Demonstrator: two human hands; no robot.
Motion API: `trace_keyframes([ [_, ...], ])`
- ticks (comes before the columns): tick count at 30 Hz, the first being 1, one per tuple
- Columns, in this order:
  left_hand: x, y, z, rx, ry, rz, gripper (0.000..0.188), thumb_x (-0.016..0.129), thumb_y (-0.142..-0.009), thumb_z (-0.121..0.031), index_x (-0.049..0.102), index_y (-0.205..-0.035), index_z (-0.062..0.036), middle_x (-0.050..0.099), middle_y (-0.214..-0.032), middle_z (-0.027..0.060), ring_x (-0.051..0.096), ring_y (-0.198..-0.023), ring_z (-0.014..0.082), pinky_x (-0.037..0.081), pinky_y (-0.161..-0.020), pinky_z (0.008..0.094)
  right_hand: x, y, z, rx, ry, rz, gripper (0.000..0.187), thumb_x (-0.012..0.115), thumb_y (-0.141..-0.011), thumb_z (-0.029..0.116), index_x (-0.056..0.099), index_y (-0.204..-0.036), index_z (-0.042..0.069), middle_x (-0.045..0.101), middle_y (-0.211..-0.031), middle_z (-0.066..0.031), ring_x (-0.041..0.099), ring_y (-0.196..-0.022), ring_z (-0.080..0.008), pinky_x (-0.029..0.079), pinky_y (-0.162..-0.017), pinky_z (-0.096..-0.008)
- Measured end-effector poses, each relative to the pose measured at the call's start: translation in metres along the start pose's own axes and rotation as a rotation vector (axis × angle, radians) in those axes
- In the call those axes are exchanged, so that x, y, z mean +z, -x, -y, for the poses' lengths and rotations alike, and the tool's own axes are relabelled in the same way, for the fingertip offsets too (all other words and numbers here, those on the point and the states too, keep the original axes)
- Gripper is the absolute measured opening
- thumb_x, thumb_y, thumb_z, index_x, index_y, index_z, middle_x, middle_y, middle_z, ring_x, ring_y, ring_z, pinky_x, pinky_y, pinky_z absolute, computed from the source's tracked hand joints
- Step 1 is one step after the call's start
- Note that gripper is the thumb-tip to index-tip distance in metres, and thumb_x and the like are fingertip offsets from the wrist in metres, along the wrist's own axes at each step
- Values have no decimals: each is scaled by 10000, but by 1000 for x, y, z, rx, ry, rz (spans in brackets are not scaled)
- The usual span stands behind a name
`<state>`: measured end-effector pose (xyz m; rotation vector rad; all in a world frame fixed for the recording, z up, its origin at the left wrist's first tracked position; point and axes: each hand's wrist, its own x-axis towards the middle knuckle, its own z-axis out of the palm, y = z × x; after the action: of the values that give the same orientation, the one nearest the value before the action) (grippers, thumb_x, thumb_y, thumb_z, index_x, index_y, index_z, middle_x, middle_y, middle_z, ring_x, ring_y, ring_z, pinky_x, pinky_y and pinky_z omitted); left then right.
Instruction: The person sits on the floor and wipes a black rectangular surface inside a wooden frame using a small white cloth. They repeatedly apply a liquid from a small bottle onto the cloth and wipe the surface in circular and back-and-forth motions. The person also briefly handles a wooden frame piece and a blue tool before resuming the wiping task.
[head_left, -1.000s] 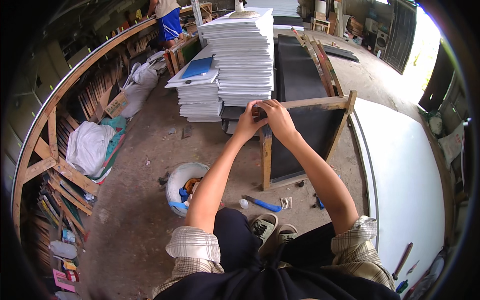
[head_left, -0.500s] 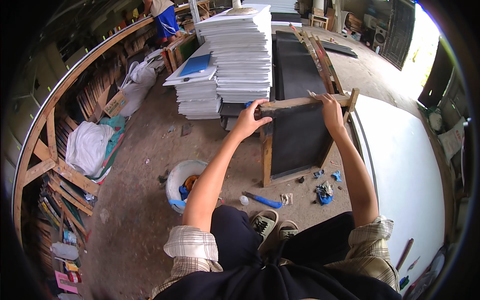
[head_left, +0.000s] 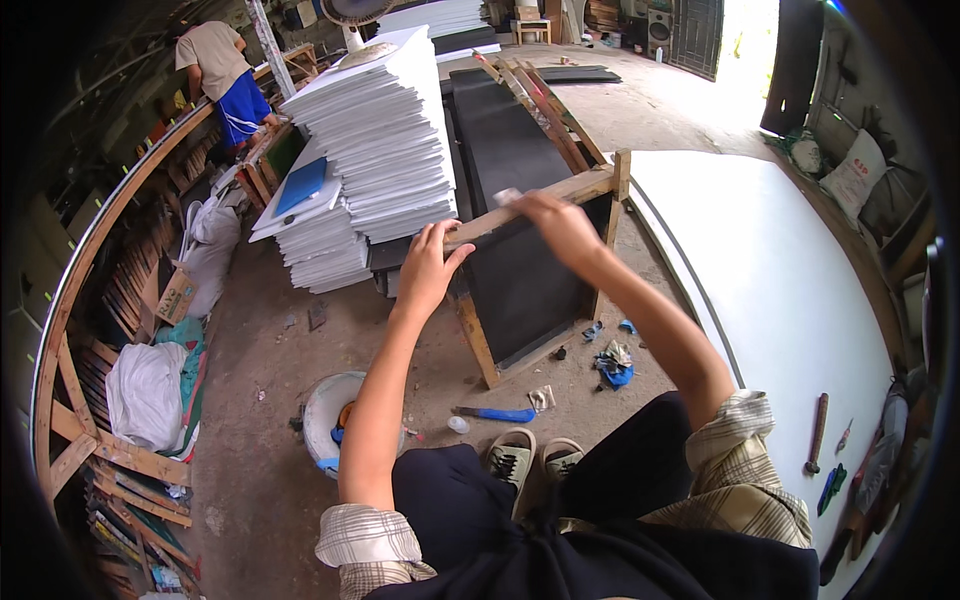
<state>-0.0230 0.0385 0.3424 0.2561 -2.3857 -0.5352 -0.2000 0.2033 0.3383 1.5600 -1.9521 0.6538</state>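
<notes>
A wooden frame point(head_left: 590, 184) with a dark panel point(head_left: 525, 290) inside stands tilted on the floor before me. My left hand point(head_left: 427, 268) grips the left end of its top bar, thumb on the near side and fingers over the wood. Over the middle of that bar is my right hand point(head_left: 562, 228), smeared by motion. A small pale piece point(head_left: 508, 197), perhaps folded cloth or paper, sticks out from its fingers against the bar. Its exact kind is too blurred to tell.
Stacked white sheets point(head_left: 400, 130) rise beyond the frame. A large white board point(head_left: 760, 270) lies at right, with a hammer point(head_left: 818, 435) on it. Near my feet are a bucket point(head_left: 325, 410), a blue-handled tool point(head_left: 505, 414) and crumpled rags point(head_left: 615, 368). Another person point(head_left: 215, 65) stands far left.
My right hand has slid left along the top bar with the pale piece. My left hand stays at the bar's left end. The whole view has turned, showing more of the other person.
</notes>
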Motion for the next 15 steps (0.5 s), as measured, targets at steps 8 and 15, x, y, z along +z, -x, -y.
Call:
trace_keyframes([
  [8,9,-4,-4,73,10,-20,428,638,-856,-352,515,-1152,-69,573,-1125,101,540,-1006,329,457,-856,402,-20,7,-84,333,373,130,434,563,-792,-42,509,-1216,34,645,-1004,-137,667,-895,-262,568,-699,-332],
  [15,14,-1,7,50,205,-46,454,686,-832,-128,431,-1183,6,568,-1117,183,586,-985,330,469,-855,392,17,-8,75,11,-113,-50,435,554,-714,-43,560,-1149,-24,574,-1205,-181,527,-1162,-318,445,-978,-371],
])
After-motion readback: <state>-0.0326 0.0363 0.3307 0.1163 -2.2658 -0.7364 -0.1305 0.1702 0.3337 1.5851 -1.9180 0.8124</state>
